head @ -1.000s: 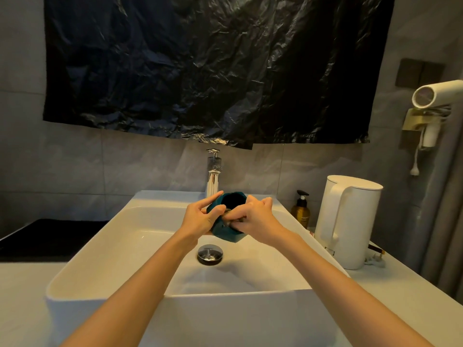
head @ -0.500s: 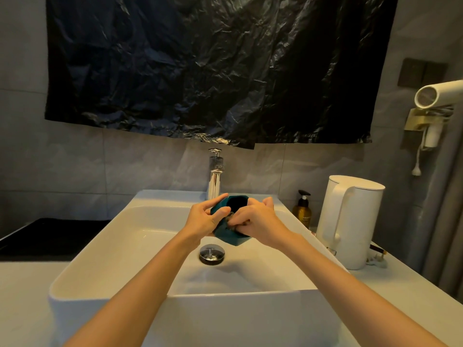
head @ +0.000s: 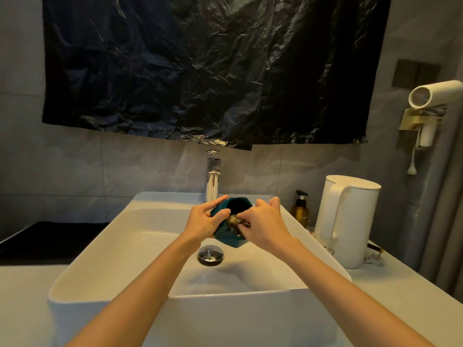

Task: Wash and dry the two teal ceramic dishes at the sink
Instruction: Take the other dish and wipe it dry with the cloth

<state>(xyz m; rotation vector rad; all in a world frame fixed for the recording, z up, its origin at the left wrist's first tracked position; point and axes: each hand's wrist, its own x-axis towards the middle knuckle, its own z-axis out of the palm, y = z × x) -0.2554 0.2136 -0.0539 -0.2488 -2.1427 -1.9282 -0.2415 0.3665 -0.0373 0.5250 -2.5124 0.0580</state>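
Observation:
A teal faceted ceramic cup (head: 229,237) is held over the white basin (head: 120,249), tilted with its dark opening facing away from me. My left hand (head: 203,221) grips its left side, thumb across the front wall. My right hand (head: 263,224) pinches a small dark scrubbing pad (head: 234,221) against the cup's near wall, just below the rim. Only one teal dish is in view.
A chrome faucet (head: 213,176) stands behind the basin and a round metal drain plug (head: 211,254) lies below the cup. To the right are an amber pump bottle (head: 300,209), a white kettle (head: 347,220) and a wall-mounted hair dryer (head: 431,96). Black plastic sheeting (head: 200,66) covers the wall.
My right hand has drawn the scrubbing pad outward, so it now shows against the cup's near wall. The cup's opening is more exposed. My left hand holds steady.

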